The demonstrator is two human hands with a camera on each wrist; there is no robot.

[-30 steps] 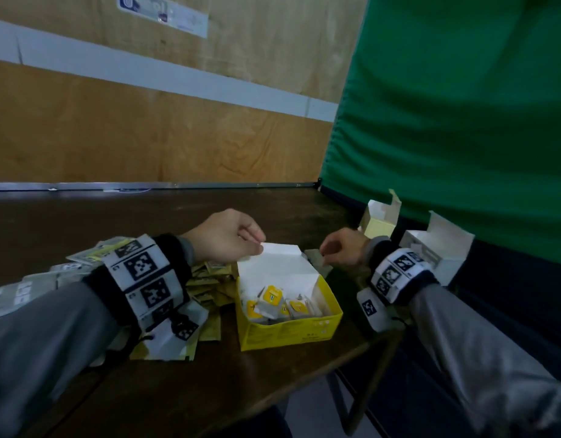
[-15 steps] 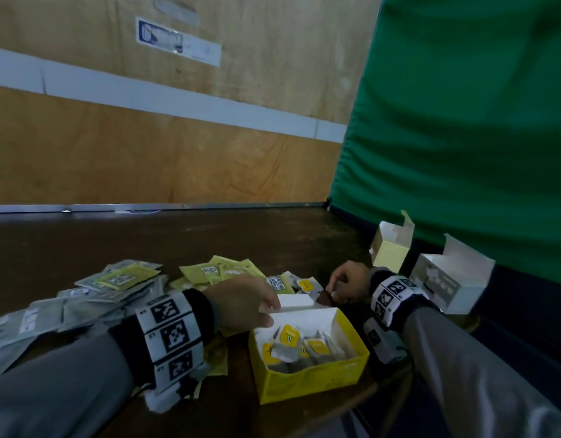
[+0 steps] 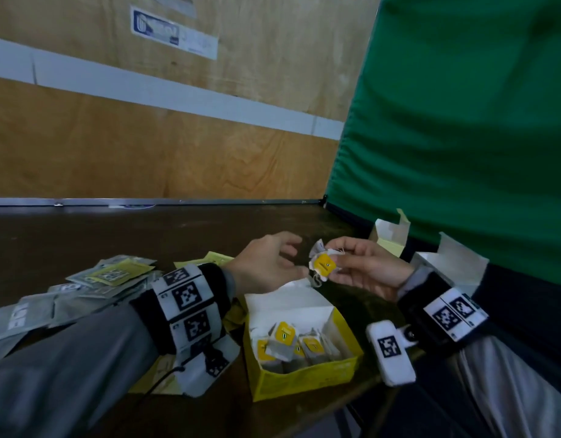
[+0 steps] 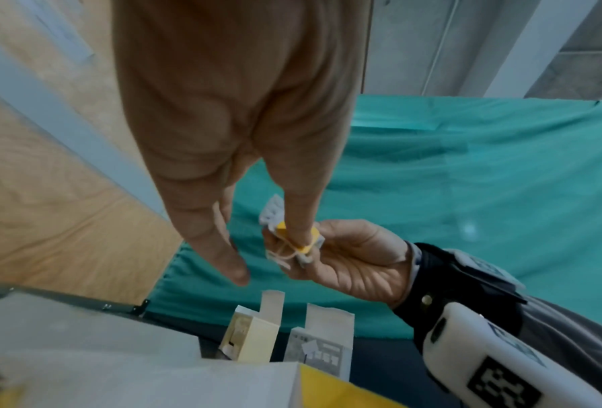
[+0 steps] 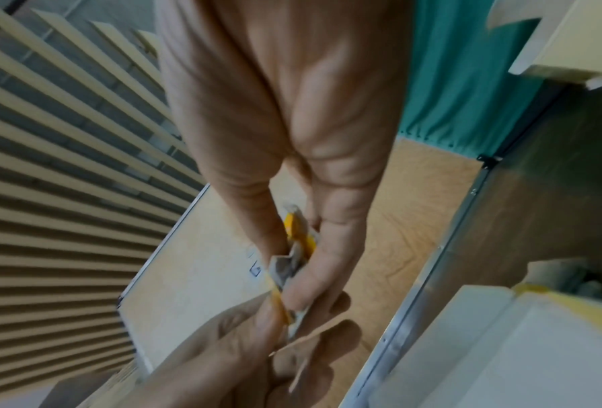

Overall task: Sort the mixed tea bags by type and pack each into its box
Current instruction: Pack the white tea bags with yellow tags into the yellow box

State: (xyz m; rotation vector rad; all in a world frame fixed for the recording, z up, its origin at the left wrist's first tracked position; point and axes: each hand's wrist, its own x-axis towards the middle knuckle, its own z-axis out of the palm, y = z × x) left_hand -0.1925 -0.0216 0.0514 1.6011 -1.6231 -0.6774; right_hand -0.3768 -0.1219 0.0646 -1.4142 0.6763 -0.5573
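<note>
My right hand (image 3: 337,263) pinches a small white tea bag with a yellow tag (image 3: 323,263) in the air above the far end of the open yellow box (image 3: 304,380). In the right wrist view the tea bag (image 5: 292,229) sits between thumb and fingers. My left hand (image 3: 291,257) hovers just left of it with relaxed fingers. In the left wrist view one fingertip (image 4: 299,234) reaches the tea bag (image 4: 273,214) while the thumb stays apart. Several matching yellow-tagged bags (image 3: 285,333) lie inside the yellow box.
A pile of grey and yellow-green sachets (image 3: 108,273) lies on the dark table at the left. An open pale yellow box (image 3: 389,241) and an open white box (image 3: 446,263) stand at the right by the green cloth (image 3: 462,121). The table's near edge runs just beside the yellow box.
My right hand has lifted a yellow-tagged tea bag off the table behind the box. My left hand has let go of the box's white flap and risen towards the bag.
</note>
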